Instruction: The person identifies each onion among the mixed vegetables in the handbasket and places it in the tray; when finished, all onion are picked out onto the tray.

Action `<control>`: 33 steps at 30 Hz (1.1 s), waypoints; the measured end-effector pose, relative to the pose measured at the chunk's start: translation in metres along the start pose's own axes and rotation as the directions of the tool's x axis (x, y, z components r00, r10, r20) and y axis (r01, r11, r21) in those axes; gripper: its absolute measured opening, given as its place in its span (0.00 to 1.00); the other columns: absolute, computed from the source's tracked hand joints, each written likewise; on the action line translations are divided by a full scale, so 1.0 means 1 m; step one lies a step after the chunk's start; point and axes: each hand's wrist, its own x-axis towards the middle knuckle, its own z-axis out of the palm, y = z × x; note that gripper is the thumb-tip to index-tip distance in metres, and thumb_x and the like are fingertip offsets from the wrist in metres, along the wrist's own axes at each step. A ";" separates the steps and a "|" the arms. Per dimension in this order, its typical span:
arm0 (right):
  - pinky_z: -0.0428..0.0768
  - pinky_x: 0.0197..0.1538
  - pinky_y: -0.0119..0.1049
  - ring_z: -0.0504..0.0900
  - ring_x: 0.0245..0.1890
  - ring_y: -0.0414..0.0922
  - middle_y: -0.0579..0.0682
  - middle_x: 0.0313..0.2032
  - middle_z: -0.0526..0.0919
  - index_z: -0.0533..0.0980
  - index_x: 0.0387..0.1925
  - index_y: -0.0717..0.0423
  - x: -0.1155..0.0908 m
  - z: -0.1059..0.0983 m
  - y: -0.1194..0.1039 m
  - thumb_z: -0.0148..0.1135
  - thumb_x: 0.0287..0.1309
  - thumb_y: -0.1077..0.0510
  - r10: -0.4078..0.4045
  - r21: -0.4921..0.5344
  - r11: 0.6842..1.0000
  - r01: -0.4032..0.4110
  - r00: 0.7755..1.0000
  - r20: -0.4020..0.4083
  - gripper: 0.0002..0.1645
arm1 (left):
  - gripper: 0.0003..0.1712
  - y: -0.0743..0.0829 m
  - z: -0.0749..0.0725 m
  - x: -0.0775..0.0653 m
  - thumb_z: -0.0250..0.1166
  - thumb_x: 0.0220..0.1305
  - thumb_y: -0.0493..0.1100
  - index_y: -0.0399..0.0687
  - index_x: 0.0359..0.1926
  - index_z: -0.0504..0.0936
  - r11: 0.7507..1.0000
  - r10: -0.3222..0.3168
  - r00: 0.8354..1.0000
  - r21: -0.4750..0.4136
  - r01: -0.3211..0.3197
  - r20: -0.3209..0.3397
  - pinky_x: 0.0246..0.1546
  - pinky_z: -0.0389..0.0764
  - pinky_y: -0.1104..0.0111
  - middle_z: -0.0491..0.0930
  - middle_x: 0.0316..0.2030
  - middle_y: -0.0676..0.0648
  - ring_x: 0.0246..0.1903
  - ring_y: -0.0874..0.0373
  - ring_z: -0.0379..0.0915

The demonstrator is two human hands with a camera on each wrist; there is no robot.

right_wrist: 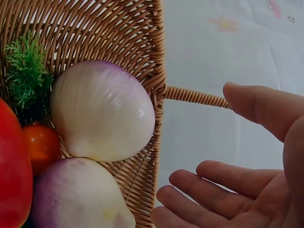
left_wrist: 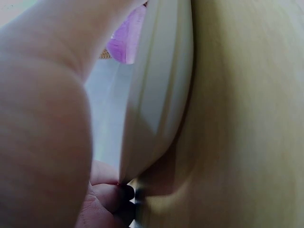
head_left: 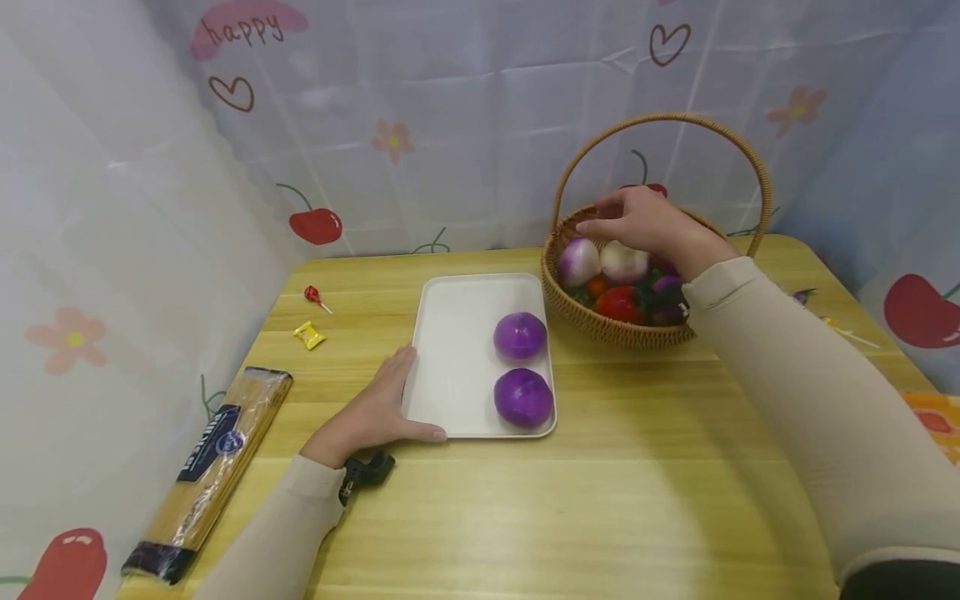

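A white tray [head_left: 456,358] lies on the table with two round purple vegetables [head_left: 522,397] along its right side. My left hand [head_left: 378,408] rests against the tray's near left corner, fingers along the left rim and thumb along the front rim. Over the wicker basket [head_left: 615,329] at the right is my right hand [head_left: 637,218], fingers extended and holding nothing. Below it in the basket sit two white-and-purple onions [right_wrist: 103,110], a red pepper [head_left: 621,305], a small orange-red tomato [right_wrist: 42,147] and a green sprig [right_wrist: 28,71]. The forearm hides part of the basket's right side.
The basket's tall handle [head_left: 663,117] arches above the right hand. At the left lie a lollipop [head_left: 312,294], a yellow wrapped candy [head_left: 309,335] and a long noodle packet [head_left: 213,467]. More wrapped sweets [head_left: 847,332] lie to the right, with an orange packet [head_left: 937,421] at the edge.
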 end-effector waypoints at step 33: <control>0.64 0.71 0.63 0.67 0.70 0.66 0.71 0.71 0.68 0.61 0.76 0.72 0.007 0.012 0.013 0.75 0.64 0.41 -0.104 -0.047 0.993 0.108 0.991 0.082 0.56 | 0.89 -0.001 0.000 -0.002 0.80 0.40 0.79 0.38 0.84 0.37 1.000 0.016 1.000 -0.001 -0.016 -0.006 0.77 0.40 0.48 0.35 0.83 0.38 0.81 0.43 0.28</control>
